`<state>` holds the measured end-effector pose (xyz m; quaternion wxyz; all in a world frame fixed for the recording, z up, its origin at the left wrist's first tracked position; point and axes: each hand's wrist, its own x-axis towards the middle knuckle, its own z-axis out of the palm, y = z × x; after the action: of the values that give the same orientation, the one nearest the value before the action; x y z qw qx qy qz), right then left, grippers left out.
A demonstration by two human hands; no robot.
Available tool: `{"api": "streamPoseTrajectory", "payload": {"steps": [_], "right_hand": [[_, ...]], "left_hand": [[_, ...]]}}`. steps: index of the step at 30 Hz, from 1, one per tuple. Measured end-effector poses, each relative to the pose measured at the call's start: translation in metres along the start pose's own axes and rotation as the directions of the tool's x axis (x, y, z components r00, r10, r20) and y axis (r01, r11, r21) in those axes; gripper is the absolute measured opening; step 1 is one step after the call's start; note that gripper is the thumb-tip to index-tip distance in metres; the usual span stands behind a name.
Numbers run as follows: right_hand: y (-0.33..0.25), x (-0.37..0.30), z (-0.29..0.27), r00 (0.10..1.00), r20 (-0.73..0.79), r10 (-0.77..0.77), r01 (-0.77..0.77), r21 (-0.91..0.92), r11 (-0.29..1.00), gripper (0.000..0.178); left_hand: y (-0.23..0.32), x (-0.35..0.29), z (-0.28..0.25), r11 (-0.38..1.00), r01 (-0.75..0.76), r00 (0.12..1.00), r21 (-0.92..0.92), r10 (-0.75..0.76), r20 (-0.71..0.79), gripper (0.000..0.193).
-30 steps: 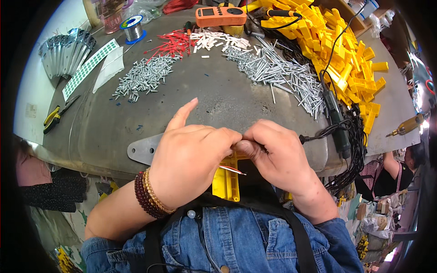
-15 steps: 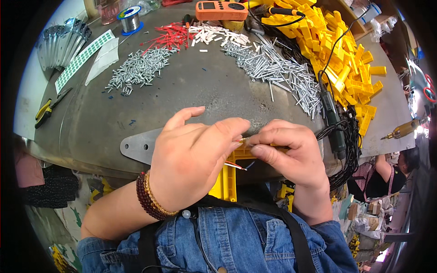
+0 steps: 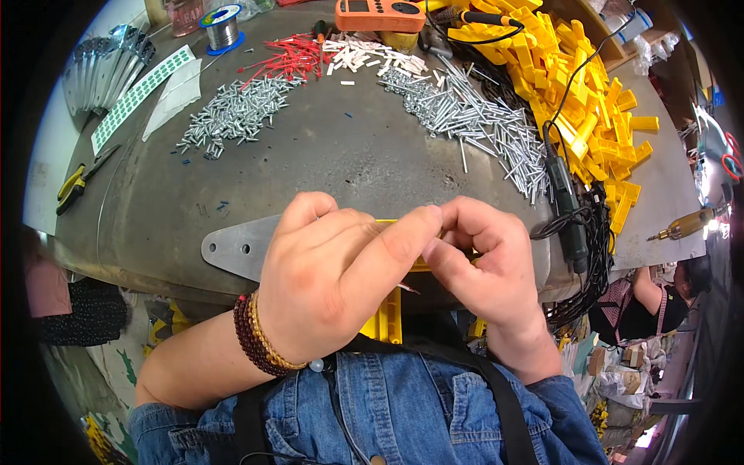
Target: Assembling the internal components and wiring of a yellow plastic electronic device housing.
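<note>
Both hands closed on one yellow part [image 3: 385,318], held at the near table edge. Left hand [image 3: 329,279] curled over its top, forefinger stretched right to meet the right hand [image 3: 484,260]. Right fingertips [image 3: 446,252] pinched narrow on the part's upper end; most of the part hidden beneath the palms, its lower end showing below and between them. Flat metal plate [image 3: 232,248] jutting out just left of the left hand. Beyond the knuckles, screws [image 3: 473,116]; farther right, a pile of yellow parts [image 3: 573,85] and a black tool [image 3: 564,201].
</note>
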<state>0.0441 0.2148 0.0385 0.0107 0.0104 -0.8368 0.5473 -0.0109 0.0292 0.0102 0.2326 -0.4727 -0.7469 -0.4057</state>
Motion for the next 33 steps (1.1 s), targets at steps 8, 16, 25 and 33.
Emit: {"api": "streamPoseTrajectory", "payload": {"steps": [8,16,25,33], "right_hand": [[-0.012,-0.003,-0.001,0.997,0.025,0.073,-0.074,0.011,0.997,0.008],[-0.012,-0.001,-0.004,0.995,0.085,0.052,-0.054,0.015,0.998,0.007],[-0.004,-0.003,0.000,0.998,0.021,-0.067,0.068,-0.035,0.997,0.006],[-0.004,-0.003,0.000,0.988,-0.019,-0.155,0.154,-0.038,0.987,0.005]], "left_hand": [[-0.002,-0.002,-0.003,1.000,0.012,0.999,0.015,-0.013,0.042,0.047],[-0.005,-0.004,-0.004,0.999,0.011,0.998,-0.032,-0.009,0.060,0.048],[-0.005,-0.006,0.001,0.998,-0.009,1.000,-0.057,0.008,-0.012,0.035],[-0.001,-0.004,-0.001,0.995,-0.020,0.999,0.099,0.024,-0.037,0.021]]}}
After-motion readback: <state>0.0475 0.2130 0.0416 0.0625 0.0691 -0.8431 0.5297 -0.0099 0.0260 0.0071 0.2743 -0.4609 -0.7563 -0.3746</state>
